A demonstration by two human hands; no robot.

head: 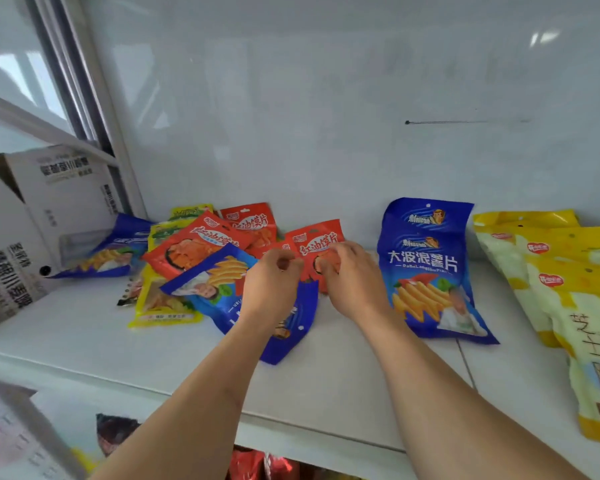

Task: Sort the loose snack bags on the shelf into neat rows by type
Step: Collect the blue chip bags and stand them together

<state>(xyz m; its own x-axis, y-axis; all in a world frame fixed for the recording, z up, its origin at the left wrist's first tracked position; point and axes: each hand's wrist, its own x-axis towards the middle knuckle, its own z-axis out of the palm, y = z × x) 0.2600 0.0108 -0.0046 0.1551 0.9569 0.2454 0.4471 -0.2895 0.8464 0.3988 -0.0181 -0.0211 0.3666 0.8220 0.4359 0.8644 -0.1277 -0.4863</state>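
A jumbled pile of snack bags lies on the white shelf (84,327): red bags (194,242), blue chip bags (215,285) and small yellow bags (160,306). My left hand (269,284) and my right hand (352,275) both pinch one red bag (317,242) at the pile's right side, holding it upright. Under my hands lies a blue bag. To the right, blue chip bags (426,268) lean in a stack against the back wall. Large yellow bags (561,289) lie at the far right.
White cardboard boxes (32,220) stand at the shelf's left end. A white back wall (326,116) closes the shelf behind the bags. A lower shelf with more packets (257,465) shows below the front edge.
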